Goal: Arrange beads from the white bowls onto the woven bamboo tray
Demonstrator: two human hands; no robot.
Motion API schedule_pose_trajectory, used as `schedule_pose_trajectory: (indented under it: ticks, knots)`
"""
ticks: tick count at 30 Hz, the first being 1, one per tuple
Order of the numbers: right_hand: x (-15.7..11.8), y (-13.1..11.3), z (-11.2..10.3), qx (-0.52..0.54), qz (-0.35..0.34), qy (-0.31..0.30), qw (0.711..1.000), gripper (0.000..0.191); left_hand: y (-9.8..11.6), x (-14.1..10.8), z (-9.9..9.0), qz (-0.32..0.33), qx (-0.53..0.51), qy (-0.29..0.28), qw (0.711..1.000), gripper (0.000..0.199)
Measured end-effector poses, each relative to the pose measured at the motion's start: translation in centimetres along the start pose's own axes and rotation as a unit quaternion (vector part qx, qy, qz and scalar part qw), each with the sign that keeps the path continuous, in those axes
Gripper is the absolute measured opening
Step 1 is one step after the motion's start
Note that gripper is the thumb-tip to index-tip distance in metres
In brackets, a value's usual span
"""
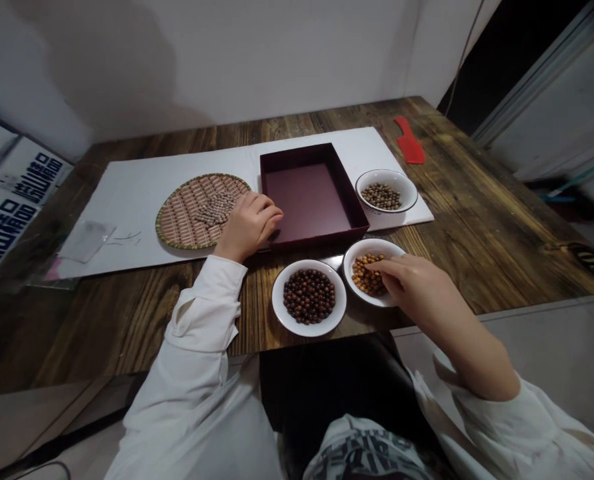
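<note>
The right hand (409,283) reached in from the lower right, its forearm slanting up and to the left, with the fingertips (371,267) down among amber beads (361,280) in a white bowl (371,245). The grip was curled like a pinch (whether it had clenched a bead, I couldn't tell). The left hand (251,227) lay curled over the edge of a round woven tray (177,217), its forearm pointing up and slightly right, and its fingers just beside a maroon box (317,200); its grip was unclear too. Two more white bowls stood on the wooden surface (477,200): one of dark brown beads (309,297), one of paler brown beads (381,197).
</note>
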State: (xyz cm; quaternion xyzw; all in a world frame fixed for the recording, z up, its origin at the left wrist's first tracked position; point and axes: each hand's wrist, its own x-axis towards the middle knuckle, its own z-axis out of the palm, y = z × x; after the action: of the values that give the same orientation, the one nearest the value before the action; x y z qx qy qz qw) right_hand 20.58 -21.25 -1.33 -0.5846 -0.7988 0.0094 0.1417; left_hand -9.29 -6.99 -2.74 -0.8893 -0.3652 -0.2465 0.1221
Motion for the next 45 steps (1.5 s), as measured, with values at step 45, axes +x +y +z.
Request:
schedule_pose_trajectory:
  ticks: [45]
  knots:
    - [-0.23, -0.31, -0.53, -0.012, -0.088, 0.015, 0.996, 0.031, -0.16, 0.02, -0.06, 0.002, 0.005, -0.006, 1.0, 0.048]
